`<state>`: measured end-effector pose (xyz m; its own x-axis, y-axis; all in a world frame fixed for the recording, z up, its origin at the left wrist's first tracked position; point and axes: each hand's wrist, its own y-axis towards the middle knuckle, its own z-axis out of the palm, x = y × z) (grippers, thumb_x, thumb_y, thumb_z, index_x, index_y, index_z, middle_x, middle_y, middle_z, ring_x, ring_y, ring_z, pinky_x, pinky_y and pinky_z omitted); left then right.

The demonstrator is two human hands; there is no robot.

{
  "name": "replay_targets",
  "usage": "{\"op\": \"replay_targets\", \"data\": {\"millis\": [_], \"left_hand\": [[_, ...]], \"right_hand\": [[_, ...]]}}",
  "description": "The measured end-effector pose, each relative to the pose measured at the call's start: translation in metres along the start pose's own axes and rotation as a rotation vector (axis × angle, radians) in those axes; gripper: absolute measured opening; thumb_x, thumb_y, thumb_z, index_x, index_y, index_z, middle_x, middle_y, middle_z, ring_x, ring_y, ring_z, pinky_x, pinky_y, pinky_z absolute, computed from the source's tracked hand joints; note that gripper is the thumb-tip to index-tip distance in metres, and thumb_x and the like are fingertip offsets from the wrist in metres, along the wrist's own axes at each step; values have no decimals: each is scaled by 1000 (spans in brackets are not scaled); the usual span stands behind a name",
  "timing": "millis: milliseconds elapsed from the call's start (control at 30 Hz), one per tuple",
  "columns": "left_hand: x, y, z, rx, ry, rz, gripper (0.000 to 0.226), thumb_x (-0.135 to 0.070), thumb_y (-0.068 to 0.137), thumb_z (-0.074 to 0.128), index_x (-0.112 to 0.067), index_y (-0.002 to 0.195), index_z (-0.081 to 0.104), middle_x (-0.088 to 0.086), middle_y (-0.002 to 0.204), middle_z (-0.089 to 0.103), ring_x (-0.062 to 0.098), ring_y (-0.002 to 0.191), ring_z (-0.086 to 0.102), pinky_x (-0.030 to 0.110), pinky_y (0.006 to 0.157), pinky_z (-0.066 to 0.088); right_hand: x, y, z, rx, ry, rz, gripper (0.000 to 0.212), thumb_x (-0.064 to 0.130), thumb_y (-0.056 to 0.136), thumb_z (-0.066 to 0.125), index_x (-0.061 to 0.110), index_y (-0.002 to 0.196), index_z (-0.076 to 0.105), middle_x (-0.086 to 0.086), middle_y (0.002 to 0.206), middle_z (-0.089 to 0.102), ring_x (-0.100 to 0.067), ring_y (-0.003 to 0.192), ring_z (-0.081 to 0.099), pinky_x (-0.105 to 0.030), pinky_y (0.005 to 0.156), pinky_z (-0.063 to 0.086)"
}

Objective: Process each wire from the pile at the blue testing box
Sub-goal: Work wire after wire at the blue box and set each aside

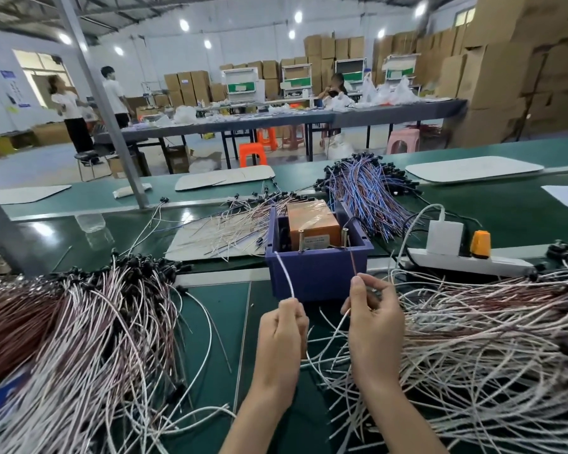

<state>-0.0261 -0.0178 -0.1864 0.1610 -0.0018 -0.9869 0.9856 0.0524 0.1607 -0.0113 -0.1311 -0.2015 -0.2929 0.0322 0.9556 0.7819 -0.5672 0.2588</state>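
The blue testing box [315,273] stands on the green bench in front of me, with an orange block [312,221] and two brass posts inside. My left hand [284,332] pinches a white wire end [284,273] that rises toward the box's front left rim. My right hand [374,316] pinches a brown wire end [353,262] pointing up at the box's front right rim. Both ends stand just short of the posts. A big loose pile of white and brown wires [473,339] lies to the right, another pile [79,322] to the left.
Behind the box lie a bundle of blue and brown wires [368,194] and thin wires on a card [230,227]. A white power strip [466,262] with a charger and an orange plug sits right of the box. People work at distant tables.
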Motion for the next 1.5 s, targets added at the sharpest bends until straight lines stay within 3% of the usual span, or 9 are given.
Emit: {"op": "replay_targets", "data": {"millis": [267, 500, 900, 1500], "left_hand": [[0, -2, 1, 58, 38, 44, 40, -33, 88, 43, -17, 57, 25, 13, 61, 19, 23, 59, 15, 41, 56, 17], [2, 0, 2, 73, 65, 86, 43, -36, 91, 42, -21, 55, 26, 2, 56, 23, 15, 55, 18, 26, 50, 22], [8, 10, 7, 75, 114, 128, 49, -31, 100, 41, -22, 54, 26, -5, 52, 23, 11, 50, 18, 24, 47, 21], [13, 14, 8, 98, 121, 103, 46, -41, 95, 41, -23, 55, 27, -4, 53, 24, 12, 51, 18, 25, 47, 20]], "right_hand": [[-1, 2, 2, -6, 39, -21, 4, 32, 101, 58, 29, 99, 60, 9, 64, 67, -4, 57, 59, -17, 58, 44], [-1, 2, 3, 6, 68, -22, 5, 29, 101, 59, 25, 99, 61, 5, 62, 66, -4, 57, 58, -16, 56, 43], [2, 6, 5, 15, 76, -23, 5, 29, 102, 59, 25, 100, 62, 7, 62, 66, -3, 56, 57, -15, 55, 44], [2, 11, 3, 75, 107, 7, 9, 29, 102, 59, 23, 101, 66, 7, 61, 66, 0, 54, 55, -11, 58, 43]]}}
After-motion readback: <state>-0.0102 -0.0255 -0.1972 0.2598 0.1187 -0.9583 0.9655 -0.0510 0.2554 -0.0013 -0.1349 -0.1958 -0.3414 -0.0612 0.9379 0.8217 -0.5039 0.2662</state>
